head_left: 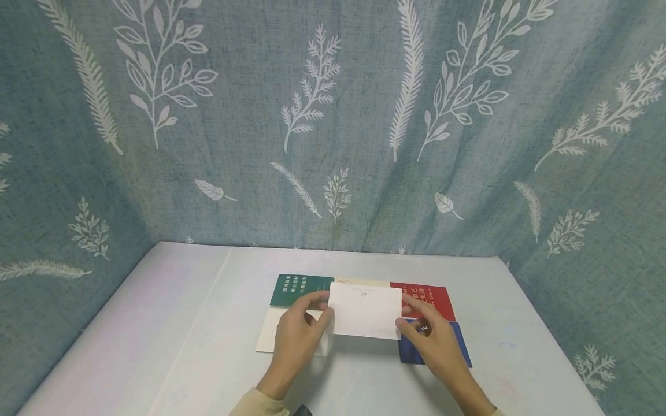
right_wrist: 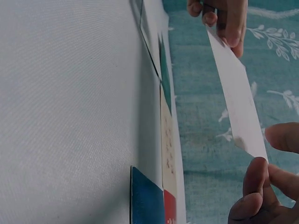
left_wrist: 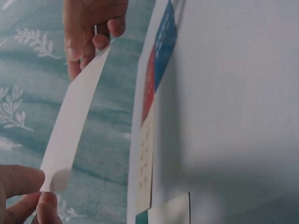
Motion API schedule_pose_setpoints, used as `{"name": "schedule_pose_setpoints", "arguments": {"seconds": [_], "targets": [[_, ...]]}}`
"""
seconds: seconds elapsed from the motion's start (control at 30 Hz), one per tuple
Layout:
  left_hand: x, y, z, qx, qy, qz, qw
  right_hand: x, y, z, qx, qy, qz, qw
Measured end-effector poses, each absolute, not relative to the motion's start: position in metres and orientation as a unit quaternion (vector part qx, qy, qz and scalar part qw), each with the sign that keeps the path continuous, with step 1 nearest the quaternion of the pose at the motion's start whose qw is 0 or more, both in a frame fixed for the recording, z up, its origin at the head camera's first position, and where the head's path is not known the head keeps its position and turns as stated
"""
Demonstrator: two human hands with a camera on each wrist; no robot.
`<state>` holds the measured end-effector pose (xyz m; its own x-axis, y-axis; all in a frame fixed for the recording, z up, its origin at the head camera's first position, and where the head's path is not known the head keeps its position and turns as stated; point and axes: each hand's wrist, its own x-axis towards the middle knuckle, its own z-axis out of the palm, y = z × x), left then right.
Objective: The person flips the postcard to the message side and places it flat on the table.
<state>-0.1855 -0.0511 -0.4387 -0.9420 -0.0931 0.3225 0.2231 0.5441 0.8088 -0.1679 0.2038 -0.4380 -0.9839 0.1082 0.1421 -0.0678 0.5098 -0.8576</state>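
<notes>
A white postcard with a small green mark and faint print is held up above the table, its broad face toward the head camera. My left hand pinches its left edge between thumb and fingers. At the opposite edge, my right hand pinches it the same way. Both wrist views show the postcard tilted and lifted off the surface. Below lie a green card, a red card, a blue card, a white card and a cream card, partly hidden by the postcard.
The cards lie in two rows on a white table. A teal curtain with white leaf patterns hangs behind and along both sides. The table's far edge meets the curtain.
</notes>
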Motion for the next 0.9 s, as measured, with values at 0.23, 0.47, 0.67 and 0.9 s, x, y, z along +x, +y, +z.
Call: {"name": "schedule_pose_setpoints", "arguments": {"seconds": [0.23, 0.47, 0.67, 0.9], "targets": [[-0.1864, -0.0503, -0.4388, -0.038, -0.866, -0.471, 0.163, -0.1679, 0.2028, -0.4364, -0.017, -0.861, 0.502, 0.086], [-0.1859, -0.0512, -0.4394, -0.05, -0.875, -0.456, 0.159, -0.1679, 0.2025, -0.4385, -0.03, -0.863, 0.498, 0.079], [-0.1864, -0.0516, -0.4406, -0.052, -0.881, -0.444, 0.154, -0.1676, 0.2035, -0.4396, -0.022, -0.861, 0.502, 0.079], [-0.1872, -0.0506, -0.4425, -0.049, -0.891, -0.426, 0.15, -0.1685, 0.2039, -0.44, -0.021, -0.86, 0.505, 0.067]]}}
